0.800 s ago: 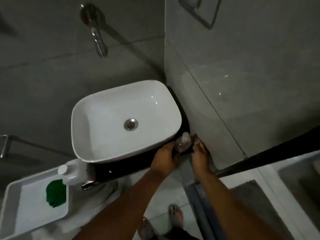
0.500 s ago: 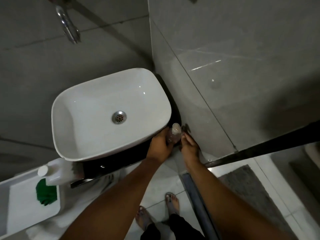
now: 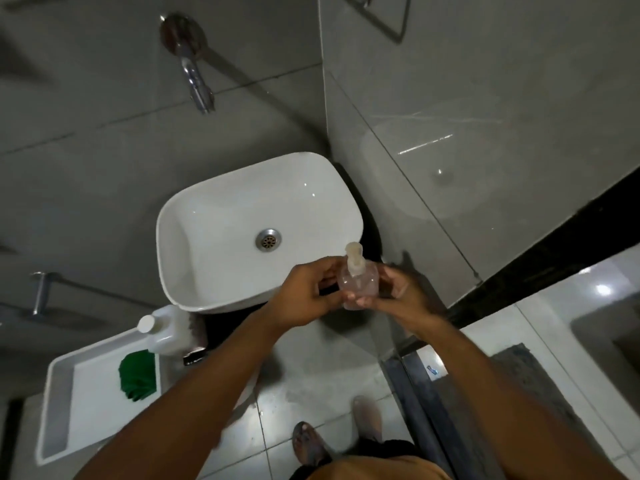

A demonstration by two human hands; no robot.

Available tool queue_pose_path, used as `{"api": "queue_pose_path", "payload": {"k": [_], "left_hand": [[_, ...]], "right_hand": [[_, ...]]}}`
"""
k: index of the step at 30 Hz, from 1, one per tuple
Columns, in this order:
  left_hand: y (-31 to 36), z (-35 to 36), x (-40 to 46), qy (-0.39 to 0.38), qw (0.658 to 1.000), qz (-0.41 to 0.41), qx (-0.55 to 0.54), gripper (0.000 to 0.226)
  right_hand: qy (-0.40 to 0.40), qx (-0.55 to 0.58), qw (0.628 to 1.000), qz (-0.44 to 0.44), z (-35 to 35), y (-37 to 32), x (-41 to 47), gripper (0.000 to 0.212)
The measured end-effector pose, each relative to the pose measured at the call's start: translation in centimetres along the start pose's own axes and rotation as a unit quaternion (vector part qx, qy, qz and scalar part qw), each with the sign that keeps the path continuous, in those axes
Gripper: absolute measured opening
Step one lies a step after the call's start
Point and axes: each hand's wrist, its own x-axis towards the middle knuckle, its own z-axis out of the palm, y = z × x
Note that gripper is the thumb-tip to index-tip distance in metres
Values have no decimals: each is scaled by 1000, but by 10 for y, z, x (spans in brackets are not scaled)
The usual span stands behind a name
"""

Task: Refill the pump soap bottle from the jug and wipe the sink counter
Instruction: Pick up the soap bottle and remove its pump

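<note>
pump soap bottle [image 3: 358,284] upright between both grips | left hand [image 3: 308,294] grasping it | right hand [image 3: 398,292] grasping it

A: Pump soap bottle [image 3: 358,284]?
B: Clear, rounded, pale pump head on top, looks nearly empty. Upright, lifted off the counter, over the sink [image 3: 207,237] front-right rim.
A: Jug [image 3: 166,329]?
B: White plastic, white cap on, standing on the dark counter [image 3: 221,323] at the sink's front-left corner.
A: Wiping cloth?
B: Green cloth [image 3: 136,375], crumpled, just below the jug.
</note>
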Motion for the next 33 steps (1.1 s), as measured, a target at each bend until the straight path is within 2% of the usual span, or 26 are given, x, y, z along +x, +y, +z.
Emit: {"api": "queue_pose_path", "payload": {"k": [3,8,11,14,16,18,21,25,28,30,33], "left_hand": [[19,-16,-7,6,1000,1,-28,51],[40,-25,-6,56,997,1,-48,24],[40,-29,-7,103,994,-1,-37,33],[37,-33,-14,66,995,17,-74,34],[34,-35,-17,85,992,6,-94,28],[34,-36,-19,101,992,-3,-73,32],[35,-38,-21,79,994,-9,-77,35],[37,-41,-24,127,987,-12,-97,37],[37,-42,-24,112,987,-21,-117,34],[36,-42,-23,135,980,-27,-146,29],[45,-46,-23,193,951,-20,-242,22]], "right_hand": [[0,-12,1000,-22,10,-14,-1,74],[-13,-54,998,-42,27,-37,-6,67],[-19,-69,996,-48,34,-43,-8,67],[-15,-77,995,-55,38,-45,-7,68],[-20,-91,994,-59,40,-46,-7,70],[-25,-108,992,-58,42,-47,-7,72],[-19,-109,992,-60,44,-48,-7,72],[-20,-102,993,-57,46,-51,-9,75],[-21,-99,993,-58,47,-53,-10,73],[-19,-91,994,-62,46,-52,-8,74],[-20,-93,993,-64,45,-52,-7,71]]}}
